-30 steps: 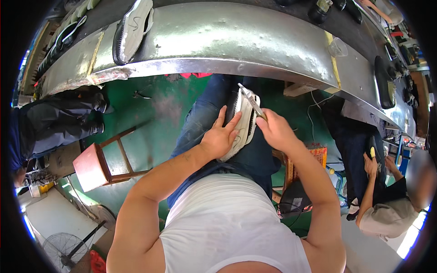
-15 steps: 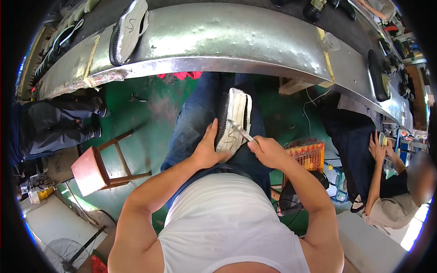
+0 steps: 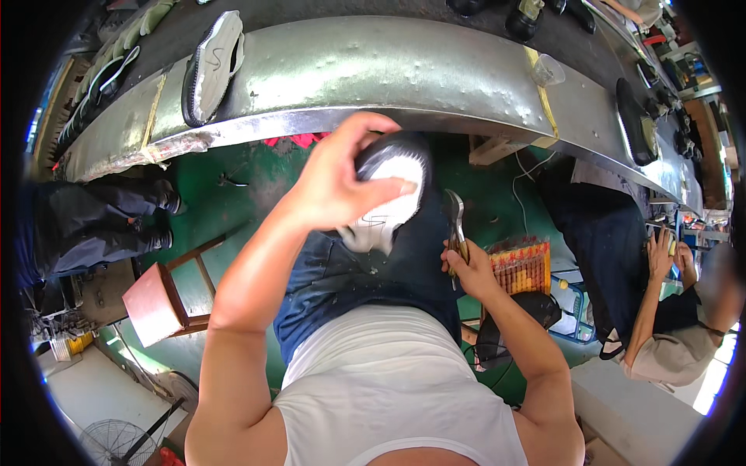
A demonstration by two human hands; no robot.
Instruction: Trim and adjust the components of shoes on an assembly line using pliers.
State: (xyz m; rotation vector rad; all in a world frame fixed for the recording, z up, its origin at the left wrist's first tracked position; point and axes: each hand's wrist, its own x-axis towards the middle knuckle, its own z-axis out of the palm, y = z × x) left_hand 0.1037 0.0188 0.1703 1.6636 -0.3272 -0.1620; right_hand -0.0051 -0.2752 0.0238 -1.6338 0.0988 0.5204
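Note:
My left hand [image 3: 338, 175] is wrapped round a black shoe [image 3: 388, 202], raised off my lap with its pale underside toward me. The thumb presses on that white face, and the fingers reach round the black far end, partly out of sight. A dark curved mark shows on the underside, and a jagged edge runs round it. Over my right thigh, my right hand [image 3: 472, 268] is closed on the handles of metal pliers [image 3: 456, 213], their curved head pointing away from me, apart from the shoe.
Ahead runs a metal-topped bench [image 3: 373, 70] with a similar shoe [image 3: 214, 70] at its left, a clear cup [image 3: 549, 70] and more shoes [image 3: 637, 124] at right. A stool [image 3: 155, 303] stands left. A coworker [image 3: 676, 334] sits right, beyond an orange-red box [image 3: 521, 264].
My left hand has lifted the shoe from my lap, its grip now round the far end. My right hand has drawn the pliers off the shoe, to the right.

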